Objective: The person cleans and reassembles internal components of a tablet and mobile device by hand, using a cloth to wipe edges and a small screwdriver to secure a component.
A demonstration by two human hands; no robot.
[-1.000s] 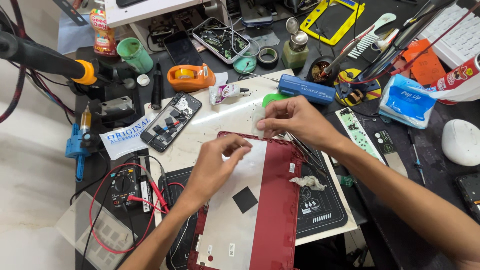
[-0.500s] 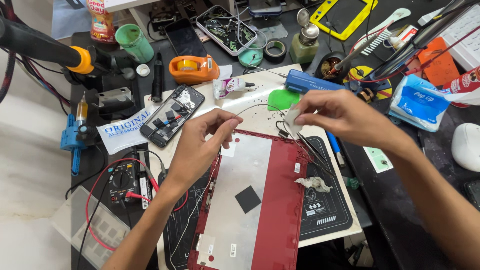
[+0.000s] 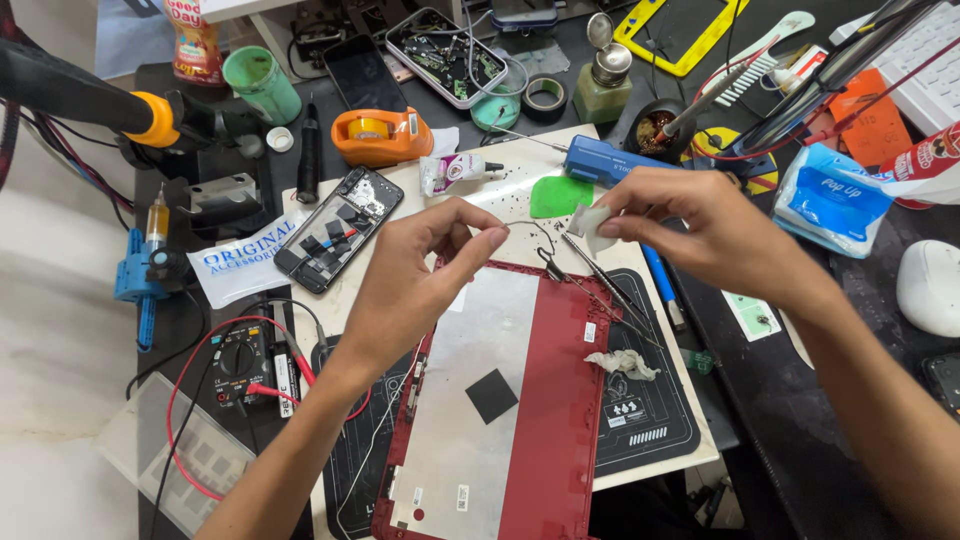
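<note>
My left hand (image 3: pixel 415 285) is raised over the top edge of a red laptop lid (image 3: pixel 570 420) and pinches the end of a thin dark wire (image 3: pixel 528 232) between thumb and forefinger. The wire loops down to the right, towards the lid's corner. My right hand (image 3: pixel 700 225) hovers to the right and pinches a small white wipe (image 3: pixel 588 224) close to the wire. The lid lies inner side up, showing a silver panel with a black square patch (image 3: pixel 492 395). Thin metal tweezers (image 3: pixel 610 295) lie slantwise below my right hand.
A crumpled tissue (image 3: pixel 622 362) lies on the black mat (image 3: pixel 650 420) beside the lid. An opened phone (image 3: pixel 338 228), orange tape dispenser (image 3: pixel 382 135), glue tube (image 3: pixel 455 170), green pick (image 3: pixel 560 195), blue tool (image 3: pixel 610 160), multimeter (image 3: pixel 245 360) and tissue pack (image 3: pixel 830 195) crowd the bench.
Both hands have lifted off the lid's top edge. The thin wire now hangs between my left fingertips and the lid's corner, and my right hand holds the wipe up beside it.
</note>
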